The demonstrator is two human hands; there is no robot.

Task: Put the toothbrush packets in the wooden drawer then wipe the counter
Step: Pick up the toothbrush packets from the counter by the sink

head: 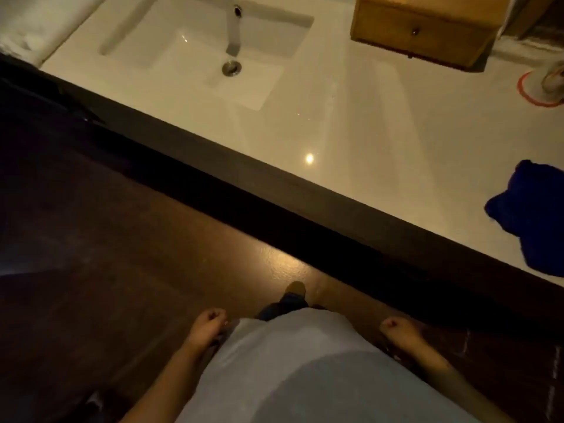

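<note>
Hands: left hand (210, 323) and right hand (396, 328) curled, nothing held | packets unseen | risk: blue cloth (531, 215) at 3 o'clock dragged off bench (351, 123) edge

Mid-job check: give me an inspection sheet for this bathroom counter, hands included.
Surface: pale counter glossy, with a light reflection; built-in sink looks dry.
Job's things: wooden drawer shut, on the counter at the back right; blue cloth crumpled near the counter's front edge at right; toothbrush packets not seen.
Clutter: red ring around an unclear object at far right.
Hands: left hand and right hand curled, empty, low beside the body, away from the counter.
Cables: nothing seen.
Surroundings: faucet over the sink; dark floor; white towel at far left.
</note>
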